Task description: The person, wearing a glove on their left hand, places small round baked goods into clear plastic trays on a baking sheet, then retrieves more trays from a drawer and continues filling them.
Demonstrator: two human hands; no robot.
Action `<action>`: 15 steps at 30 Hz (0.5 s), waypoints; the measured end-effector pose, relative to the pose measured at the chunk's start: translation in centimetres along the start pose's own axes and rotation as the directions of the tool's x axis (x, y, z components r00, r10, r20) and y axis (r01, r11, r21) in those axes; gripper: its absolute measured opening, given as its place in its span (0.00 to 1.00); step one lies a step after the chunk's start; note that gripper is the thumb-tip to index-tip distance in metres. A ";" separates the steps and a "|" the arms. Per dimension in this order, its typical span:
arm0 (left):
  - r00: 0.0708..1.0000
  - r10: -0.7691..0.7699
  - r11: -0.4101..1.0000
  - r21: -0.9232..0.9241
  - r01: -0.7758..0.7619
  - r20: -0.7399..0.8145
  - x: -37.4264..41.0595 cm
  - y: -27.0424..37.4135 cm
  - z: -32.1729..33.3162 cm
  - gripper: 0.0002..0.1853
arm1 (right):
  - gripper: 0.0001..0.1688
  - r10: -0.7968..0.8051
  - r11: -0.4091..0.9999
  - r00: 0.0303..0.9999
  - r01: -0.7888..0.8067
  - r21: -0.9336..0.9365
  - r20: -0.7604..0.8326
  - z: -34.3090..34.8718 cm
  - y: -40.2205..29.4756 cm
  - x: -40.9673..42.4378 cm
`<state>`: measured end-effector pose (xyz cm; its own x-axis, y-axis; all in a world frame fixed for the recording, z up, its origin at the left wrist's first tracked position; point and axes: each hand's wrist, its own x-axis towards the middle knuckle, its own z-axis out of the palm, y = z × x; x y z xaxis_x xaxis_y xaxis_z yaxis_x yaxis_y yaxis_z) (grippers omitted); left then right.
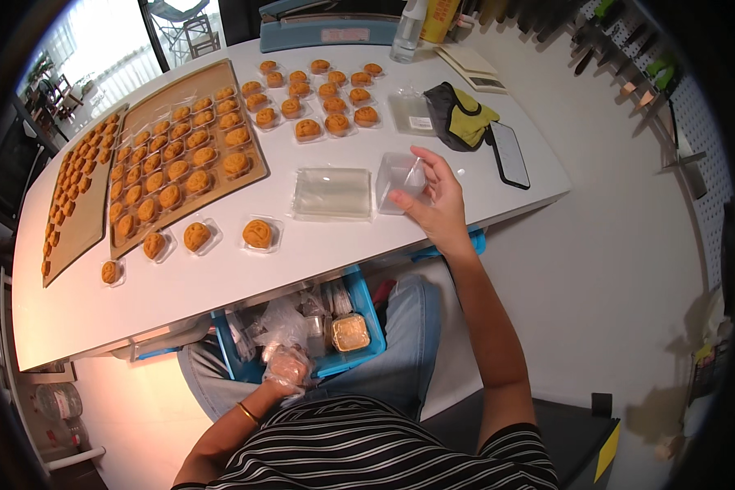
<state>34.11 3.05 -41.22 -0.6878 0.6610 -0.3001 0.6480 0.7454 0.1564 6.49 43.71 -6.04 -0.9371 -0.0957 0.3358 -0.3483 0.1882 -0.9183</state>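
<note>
My right hand (438, 196) grips a clear plastic box (398, 177) at the table edge, thumb on its near side and fingers behind. A stack of clear film bags (332, 193) lies just left of the box. My left hand (286, 367), in a thin clear plastic glove, is low over the blue plastic bin (376, 340) in my lap. Crumpled clear plastic (285, 321) lies in front of it; whether the fingers hold any is hidden. Inside the bin, a gold square tray (350, 332) sits beside several small packages.
Molded pastries in clear trays (258, 234) stand along the white table (220, 294). Baking trays (254, 165) with more pastries fill the left. Behind are a blue bag sealer (343, 35) and a spray bottle (406, 37). A glove (465, 116) and phone (509, 154) lie right.
</note>
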 end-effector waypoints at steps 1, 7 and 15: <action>1.000 -0.005 1.000 -0.004 0.005 -0.001 0.0 0.1 -0.1 0.33 | 0.60 -0.043 0.999 0.999 0.043 -0.019 0.005 0.0 0.2 0.0; 0.999 -0.041 0.999 -0.035 0.040 -0.027 0.2 0.4 -0.8 0.32 | 0.51 -0.070 0.996 0.997 0.068 0.065 0.026 0.5 0.1 0.2; 0.989 -0.115 0.992 -0.057 0.110 -0.097 1.8 -1.1 -2.7 0.32 | 0.50 -0.118 0.966 0.993 0.108 0.235 0.025 -0.2 1.4 1.0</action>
<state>31.30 3.68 -39.36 -0.7863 0.5762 -0.2231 0.5488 0.8172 0.1763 5.02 44.09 -6.96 -0.8887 -0.1417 0.4360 -0.4322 -0.0586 -0.8999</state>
